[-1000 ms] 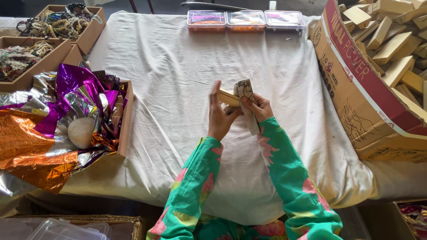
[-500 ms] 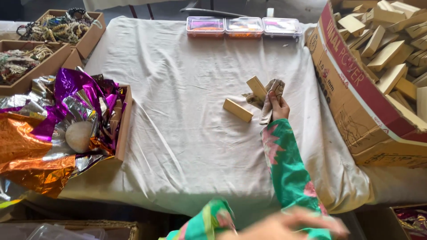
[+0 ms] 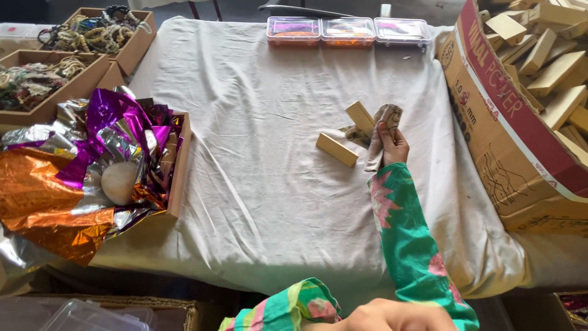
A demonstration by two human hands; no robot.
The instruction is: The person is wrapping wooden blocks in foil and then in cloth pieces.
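Wooden block (image 3: 336, 149) lies loose near the middle of the cloth-covered table (image 3: 245, 184); just right, a second block (image 3: 360, 117) leans by the right hand (image 3: 392, 144), fingers pinching a patterned cloth (image 3: 380, 132); left hand (image 3: 392, 315), bottom edge, grip unclear

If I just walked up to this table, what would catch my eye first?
Probably the crumpled shiny foil, purple, silver and orange, spilling from a shallow box at the left edge of the white cloth. Next, near the middle right, the right hand grips a patterned scrap of cloth beside two small wooden blocks. At far right, a big cardboard carton is heaped with more such blocks.
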